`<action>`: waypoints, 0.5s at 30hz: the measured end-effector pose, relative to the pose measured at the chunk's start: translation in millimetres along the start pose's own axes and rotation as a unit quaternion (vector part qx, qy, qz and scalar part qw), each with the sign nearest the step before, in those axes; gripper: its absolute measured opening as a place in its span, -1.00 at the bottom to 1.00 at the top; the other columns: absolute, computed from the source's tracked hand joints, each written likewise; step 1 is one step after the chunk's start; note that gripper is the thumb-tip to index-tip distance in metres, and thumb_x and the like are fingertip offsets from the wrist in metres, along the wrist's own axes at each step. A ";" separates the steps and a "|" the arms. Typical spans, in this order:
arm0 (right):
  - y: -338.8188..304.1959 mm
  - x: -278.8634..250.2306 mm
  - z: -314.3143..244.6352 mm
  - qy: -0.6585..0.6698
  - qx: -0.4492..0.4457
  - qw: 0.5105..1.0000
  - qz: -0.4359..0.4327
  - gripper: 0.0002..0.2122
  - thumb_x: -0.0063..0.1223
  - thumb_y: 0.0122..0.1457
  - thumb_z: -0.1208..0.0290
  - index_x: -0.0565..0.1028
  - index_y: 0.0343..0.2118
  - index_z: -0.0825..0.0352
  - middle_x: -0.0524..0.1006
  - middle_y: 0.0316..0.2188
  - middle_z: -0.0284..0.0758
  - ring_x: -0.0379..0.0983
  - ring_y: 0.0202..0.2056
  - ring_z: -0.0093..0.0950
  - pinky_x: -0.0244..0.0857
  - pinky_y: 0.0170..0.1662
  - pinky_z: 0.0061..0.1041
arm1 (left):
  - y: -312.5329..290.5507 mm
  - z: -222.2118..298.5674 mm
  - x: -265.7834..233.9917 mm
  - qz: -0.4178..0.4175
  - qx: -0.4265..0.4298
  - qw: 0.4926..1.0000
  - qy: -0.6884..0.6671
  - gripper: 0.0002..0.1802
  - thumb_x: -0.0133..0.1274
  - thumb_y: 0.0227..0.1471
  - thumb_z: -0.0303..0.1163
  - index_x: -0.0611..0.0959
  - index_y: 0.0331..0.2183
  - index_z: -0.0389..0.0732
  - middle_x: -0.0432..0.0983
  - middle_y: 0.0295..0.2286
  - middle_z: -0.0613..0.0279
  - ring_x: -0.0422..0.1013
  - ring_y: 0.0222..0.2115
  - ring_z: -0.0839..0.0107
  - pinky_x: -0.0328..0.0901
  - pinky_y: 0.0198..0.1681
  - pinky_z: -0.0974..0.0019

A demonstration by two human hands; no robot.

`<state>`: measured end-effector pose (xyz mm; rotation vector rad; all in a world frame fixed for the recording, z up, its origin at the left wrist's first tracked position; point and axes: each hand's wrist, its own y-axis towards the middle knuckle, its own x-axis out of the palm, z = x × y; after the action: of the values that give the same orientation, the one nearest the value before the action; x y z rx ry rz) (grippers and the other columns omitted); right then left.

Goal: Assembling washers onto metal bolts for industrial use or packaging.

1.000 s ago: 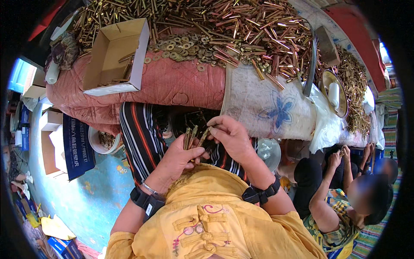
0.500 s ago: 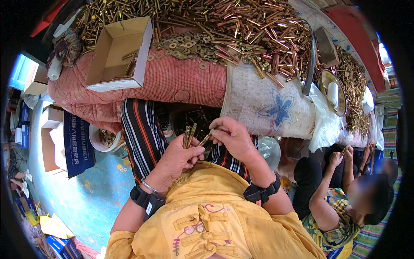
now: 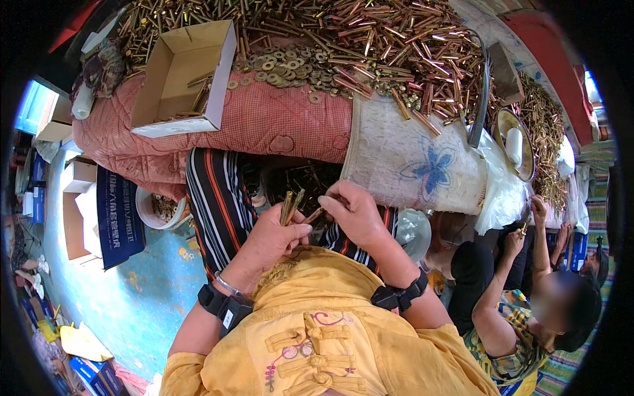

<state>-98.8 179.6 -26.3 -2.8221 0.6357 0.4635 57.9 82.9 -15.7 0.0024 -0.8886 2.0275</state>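
My left hand [image 3: 272,236] is closed round a few brass-coloured metal bolts [image 3: 290,208] that stick up past its fingers. From between its thumb and fingers, another bolt [image 3: 315,215] slants out toward the right. My right hand [image 3: 357,212] is closed in a pinch at the far end of that slanting bolt; its fingertips partly hide what they grip. Both hands are over my lap, close together. Beyond them, in a dark hollow between my knees, lie more metal bolts [image 3: 309,179], only dimly seen.
A padded bench carries a big heap of bolts [image 3: 409,49], loose washers [image 3: 285,71] and an open cardboard box [image 3: 173,129] with some bolts. A white bucket [image 3: 157,218] stands at left. On the right, a co-worker [image 3: 508,317] handles a metal piece near a round tray [image 3: 500,129].
My right hand has shifted slightly, its fingers curling more over the slanting bolt's end. My left hand stays nearly where it was. The co-worker's hands have moved apart.
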 end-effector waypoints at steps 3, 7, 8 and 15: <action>1.6 0.1 -4.4 0.070 0.028 0.997 0.006 -0.90 0.03 0.07 0.49 0.39 -0.48 0.39 0.33 -0.72 -0.42 0.24 -0.64 -0.67 0.11 -0.58 -0.62 | 3.7 -4.7 -2.8 -0.010 -0.006 1.000 0.006 -0.82 0.11 -0.10 -0.51 0.42 -0.43 -0.23 0.42 -0.63 0.28 0.21 -0.71 0.66 0.08 -0.70 0.60; 2.6 2.8 1.4 0.078 0.080 0.994 -0.013 -0.89 0.03 0.08 0.48 0.38 -0.49 0.39 0.31 -0.73 -0.43 0.22 -0.65 -0.69 0.10 -0.60 -0.64 | 6.5 -5.9 -3.4 -0.004 0.008 0.999 0.041 -0.83 0.10 -0.09 -0.51 0.42 -0.43 -0.23 0.42 -0.64 0.28 0.21 -0.71 0.66 0.08 -0.70 0.60; 2.7 1.6 0.9 0.078 0.081 0.994 -0.013 -0.89 0.03 0.08 0.48 0.38 -0.49 0.39 0.31 -0.73 -0.43 0.22 -0.65 -0.69 0.10 -0.60 -0.64 | 7.5 -4.6 -3.2 -0.006 0.000 0.999 0.033 -0.83 0.10 -0.09 -0.51 0.42 -0.43 -0.23 0.42 -0.64 0.28 0.21 -0.71 0.66 0.08 -0.70 0.59; 5.6 -4.4 -7.7 0.110 0.156 0.980 -0.059 -0.89 0.00 0.11 0.44 0.40 -0.44 0.36 0.34 -0.71 -0.45 0.24 -0.67 -0.69 0.11 -0.62 -0.66 | 8.9 -3.8 -3.8 0.003 -0.025 0.999 0.034 -0.83 0.10 -0.09 -0.50 0.41 -0.43 -0.23 0.42 -0.64 0.26 0.21 -0.71 0.65 0.07 -0.70 0.60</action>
<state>-103.1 174.2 -18.3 -2.6081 0.5243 0.0253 54.8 79.3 -25.0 -0.0958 -0.8980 1.9982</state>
